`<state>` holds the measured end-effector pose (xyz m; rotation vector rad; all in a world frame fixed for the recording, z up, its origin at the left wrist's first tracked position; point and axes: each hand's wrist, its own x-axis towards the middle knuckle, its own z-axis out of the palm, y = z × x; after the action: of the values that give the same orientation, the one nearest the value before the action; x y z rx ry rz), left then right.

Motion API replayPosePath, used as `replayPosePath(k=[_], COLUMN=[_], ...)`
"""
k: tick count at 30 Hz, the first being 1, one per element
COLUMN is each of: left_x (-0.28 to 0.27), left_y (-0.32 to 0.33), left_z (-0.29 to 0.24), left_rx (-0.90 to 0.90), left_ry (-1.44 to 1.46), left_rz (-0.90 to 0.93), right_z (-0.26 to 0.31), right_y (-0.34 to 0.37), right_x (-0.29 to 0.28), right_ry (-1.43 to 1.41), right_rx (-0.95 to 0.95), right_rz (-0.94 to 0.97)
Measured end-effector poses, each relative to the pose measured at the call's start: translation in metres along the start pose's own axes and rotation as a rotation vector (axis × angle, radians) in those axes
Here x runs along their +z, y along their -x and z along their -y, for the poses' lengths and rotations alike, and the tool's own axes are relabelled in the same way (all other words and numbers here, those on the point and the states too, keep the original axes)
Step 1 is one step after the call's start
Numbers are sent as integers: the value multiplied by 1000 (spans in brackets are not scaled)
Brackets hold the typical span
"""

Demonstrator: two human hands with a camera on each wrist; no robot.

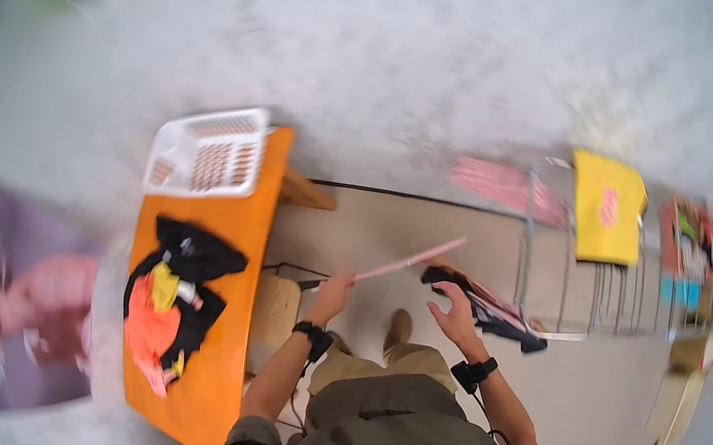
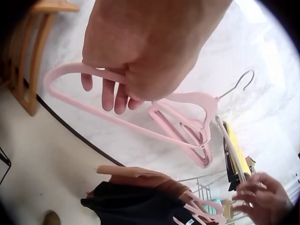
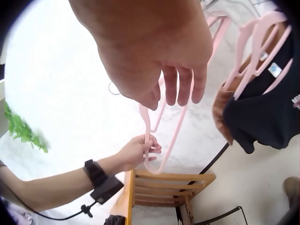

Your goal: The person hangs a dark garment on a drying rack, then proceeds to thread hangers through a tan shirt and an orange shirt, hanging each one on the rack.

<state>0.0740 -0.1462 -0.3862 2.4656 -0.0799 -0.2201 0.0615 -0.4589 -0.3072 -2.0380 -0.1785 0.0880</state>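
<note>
My left hand (image 1: 332,298) grips one arm of a pink clothes hanger (image 2: 112,117), fingers curled over its bar. The hanger's metal hook (image 2: 241,80) points away from that hand. My right hand (image 1: 454,312) is raised on the other side, its fingers (image 3: 185,86) loosely extended and holding nothing. Below and beside it, a black garment (image 3: 253,117) and a brown garment (image 2: 150,180) hang on pink hangers. In the right wrist view, the held hanger (image 3: 176,133) partly passes behind the right hand.
A metal rack (image 1: 529,264) on the right carries a yellow garment (image 1: 613,203) and several pink hangers (image 1: 501,182). On the left, an orange table (image 1: 255,206) bears a white basket (image 1: 163,134) and a heap of clothes (image 1: 202,248). A wooden chair (image 3: 159,192) stands by it.
</note>
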Motion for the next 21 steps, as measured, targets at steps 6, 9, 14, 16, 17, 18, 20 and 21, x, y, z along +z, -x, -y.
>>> replayPosePath(k=[6, 9, 14, 16, 17, 18, 20, 21], left_x=[-75, -87, -107, -126, -152, -171, -198, -206], left_y=[172, 215, 278, 295, 303, 310, 325, 328], left_z=[32, 46, 68, 83, 82, 88, 109, 132], left_rx=[-243, -308, -433, -449, -405, -347, -422, -440], left_ry=[83, 153, -2, -77, 145, 366, 506, 353], left_rz=[-28, -163, -344, -399, -416, -427, -717, -857], right_z=[84, 104, 139, 153, 163, 170, 177, 175], right_y=[-53, -60, -45, -36, -30, -25, -20, -19], right_x=[77, 140, 221, 247, 257, 265, 279, 287], right_ry=[150, 177, 407, 476, 458, 438, 433, 413], right_rx=[-446, -532, -556, -527, -608, -684, -572, -459], right_rz=[573, 1011, 1183, 1222, 1162, 1095, 1115, 1126])
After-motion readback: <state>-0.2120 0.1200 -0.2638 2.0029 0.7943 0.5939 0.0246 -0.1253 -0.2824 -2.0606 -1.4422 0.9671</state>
